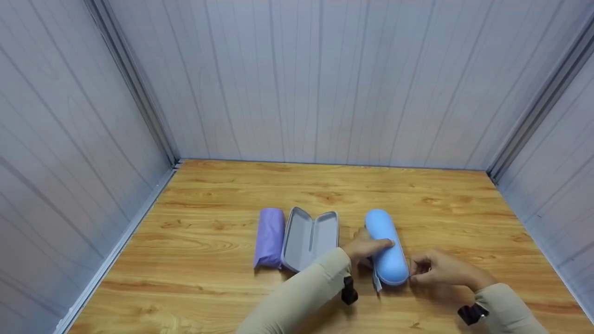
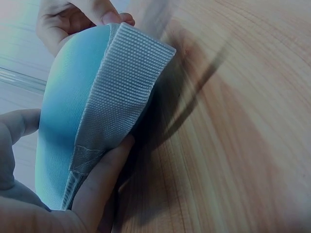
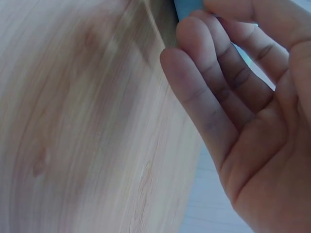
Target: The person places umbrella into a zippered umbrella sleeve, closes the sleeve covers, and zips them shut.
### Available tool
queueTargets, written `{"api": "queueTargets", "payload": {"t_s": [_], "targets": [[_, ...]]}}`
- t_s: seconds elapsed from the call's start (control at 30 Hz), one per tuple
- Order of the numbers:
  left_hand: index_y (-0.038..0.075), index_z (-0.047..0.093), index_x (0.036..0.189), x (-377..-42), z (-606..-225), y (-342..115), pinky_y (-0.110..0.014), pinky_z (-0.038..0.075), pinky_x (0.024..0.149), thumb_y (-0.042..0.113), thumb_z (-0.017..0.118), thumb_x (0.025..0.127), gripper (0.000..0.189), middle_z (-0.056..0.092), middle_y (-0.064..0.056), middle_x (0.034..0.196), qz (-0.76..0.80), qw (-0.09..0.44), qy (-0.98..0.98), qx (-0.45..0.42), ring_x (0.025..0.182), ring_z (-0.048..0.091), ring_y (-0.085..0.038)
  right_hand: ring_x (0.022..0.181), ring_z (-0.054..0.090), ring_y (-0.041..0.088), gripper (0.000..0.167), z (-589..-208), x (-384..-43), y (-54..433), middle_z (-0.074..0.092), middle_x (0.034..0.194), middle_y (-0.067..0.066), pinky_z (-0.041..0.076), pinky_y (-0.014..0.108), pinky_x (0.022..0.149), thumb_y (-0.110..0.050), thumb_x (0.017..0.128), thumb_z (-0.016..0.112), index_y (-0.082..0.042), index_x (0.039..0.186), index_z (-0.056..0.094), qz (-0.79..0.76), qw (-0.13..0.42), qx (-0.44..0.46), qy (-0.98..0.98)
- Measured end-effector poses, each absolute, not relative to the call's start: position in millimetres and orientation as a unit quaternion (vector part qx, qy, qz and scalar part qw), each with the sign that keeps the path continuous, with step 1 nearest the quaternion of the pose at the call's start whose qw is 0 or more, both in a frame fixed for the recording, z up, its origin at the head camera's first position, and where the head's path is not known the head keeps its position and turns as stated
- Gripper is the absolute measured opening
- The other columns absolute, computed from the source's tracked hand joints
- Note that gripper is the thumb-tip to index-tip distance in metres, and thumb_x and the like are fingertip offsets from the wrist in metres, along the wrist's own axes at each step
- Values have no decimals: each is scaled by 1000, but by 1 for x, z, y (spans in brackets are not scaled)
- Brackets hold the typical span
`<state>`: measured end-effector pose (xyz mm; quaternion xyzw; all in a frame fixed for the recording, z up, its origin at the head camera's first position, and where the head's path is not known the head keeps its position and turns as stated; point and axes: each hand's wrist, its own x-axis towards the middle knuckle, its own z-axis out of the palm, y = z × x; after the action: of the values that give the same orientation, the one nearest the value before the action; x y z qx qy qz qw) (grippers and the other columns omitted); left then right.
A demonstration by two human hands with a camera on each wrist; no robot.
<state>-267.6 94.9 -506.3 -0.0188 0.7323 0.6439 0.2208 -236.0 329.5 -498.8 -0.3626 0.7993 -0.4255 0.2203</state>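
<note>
A blue zip-up glasses case [image 1: 386, 246], long with rounded ends, lies on the table. My left hand [image 1: 369, 246] grips it from the left, thumb on top and fingers along the lower side. A grey woven strap [image 2: 124, 82] sticks out from its zip seam [image 2: 73, 187]. At the case's near right edge my right hand [image 1: 441, 269] pinches the zip with thumb and index finger; the pull itself is hidden by the fingertips. The right hand's other fingers [image 3: 194, 92] are bent loosely beside the case.
Left of the hands, an open grey glasses case [image 1: 301, 246] lies with both halves facing up. A purple wrapped pouch [image 1: 270, 236] rests against its left side. Pale panel walls [image 1: 297, 83] enclose the wooden table [image 1: 195, 278] at the back and sides.
</note>
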Motion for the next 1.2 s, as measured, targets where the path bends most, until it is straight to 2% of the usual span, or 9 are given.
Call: {"api": "queueTargets", "payload": {"t_s": [0.17, 0.43, 0.6, 0.93, 1.2], "targets": [[1, 40, 138, -267, -506, 95, -63, 54, 78, 20, 77, 84, 69, 52, -18, 118, 641, 221, 735, -20, 106, 61, -40, 74, 58, 3, 4, -496, -234, 328, 68, 83, 5, 52, 24, 64, -5, 91, 70, -7, 88, 68, -428, 227, -370, 793], [1, 41, 136, -264, -505, 95, -64, 54, 78, 22, 77, 84, 67, 54, -18, 117, 639, 222, 736, -19, 105, 62, -39, 71, 56, 1, 5, -494, -232, 326, 69, 82, 1, 52, 22, 61, -6, 91, 72, -8, 87, 70, -427, 224, -376, 791], [1, 39, 137, -265, -505, 95, -63, 55, 77, 20, 76, 85, 67, 55, -19, 117, 642, 225, 733, -17, 105, 61, -40, 71, 59, 2, 4, -493, -232, 325, 70, 83, 2, 53, 23, 61, -9, 91, 73, -9, 88, 71, -419, 229, -380, 792], [0, 40, 137, -263, -503, 95, -60, 56, 77, 22, 78, 84, 69, 51, -17, 118, 638, 217, 739, -26, 105, 60, -37, 72, 61, 4, 3, -491, -231, 321, 73, 85, 5, 54, 23, 63, -6, 91, 72, -8, 90, 74, -422, 250, -361, 793], [-2, 40, 136, -264, -502, 95, -57, 57, 77, 22, 78, 83, 70, 49, -17, 117, 629, 212, 747, -30, 104, 60, -38, 68, 61, 2, 4, -491, -229, 317, 74, 81, 1, 53, 21, 60, -9, 90, 75, -8, 87, 77, -413, 256, -343, 804]]}}
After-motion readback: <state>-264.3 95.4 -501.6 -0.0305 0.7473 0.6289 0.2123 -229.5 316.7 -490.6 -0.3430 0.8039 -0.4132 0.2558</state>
